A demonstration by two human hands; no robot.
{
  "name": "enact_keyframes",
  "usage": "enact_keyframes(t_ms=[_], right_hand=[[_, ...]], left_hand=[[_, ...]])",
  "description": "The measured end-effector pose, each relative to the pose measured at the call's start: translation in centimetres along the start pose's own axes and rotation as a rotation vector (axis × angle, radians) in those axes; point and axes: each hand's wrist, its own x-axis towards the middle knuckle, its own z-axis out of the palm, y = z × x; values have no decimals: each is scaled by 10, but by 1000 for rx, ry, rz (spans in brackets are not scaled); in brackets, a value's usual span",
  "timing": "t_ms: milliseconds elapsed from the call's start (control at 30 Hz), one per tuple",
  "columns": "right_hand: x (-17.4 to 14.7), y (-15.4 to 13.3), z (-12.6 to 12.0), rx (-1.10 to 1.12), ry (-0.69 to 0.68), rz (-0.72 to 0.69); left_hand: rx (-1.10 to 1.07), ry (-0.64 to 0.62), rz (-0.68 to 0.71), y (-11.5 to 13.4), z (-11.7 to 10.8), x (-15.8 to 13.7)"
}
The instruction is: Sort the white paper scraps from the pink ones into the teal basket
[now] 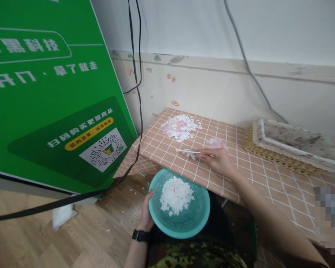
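The left hand (pixel 146 214) gripped a teal colander (pixel 181 224). Over the worktop (pixel 241 163), the right hand (pixel 220 160) pinched a white stick (pixel 190 151).

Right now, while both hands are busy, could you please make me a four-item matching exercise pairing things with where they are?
Things
1. Teal basket
2. Wicker basket
3. Slim white strip
4. Black wristband

Places
A. Around the left wrist
B. Standing on the checked tablecloth
C. Held at the rim by the left hand
D. Between fingers of the right hand

Right pairs: 1-C, 2-B, 3-D, 4-A.
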Motion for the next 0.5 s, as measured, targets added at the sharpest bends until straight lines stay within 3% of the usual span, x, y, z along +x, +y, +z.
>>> enact_keyframes(t_ms=[200, 333, 500], right_hand=[[-28, 18, -30, -103, 90, 70], [-29, 19, -28, -99, 217, 75], [-8, 2, -4, -16, 68, 1]], left_hand=[[8, 2, -11, 0, 1, 0], [6, 4, 0, 0, 4, -2], [13, -3, -13, 0, 6, -3]])
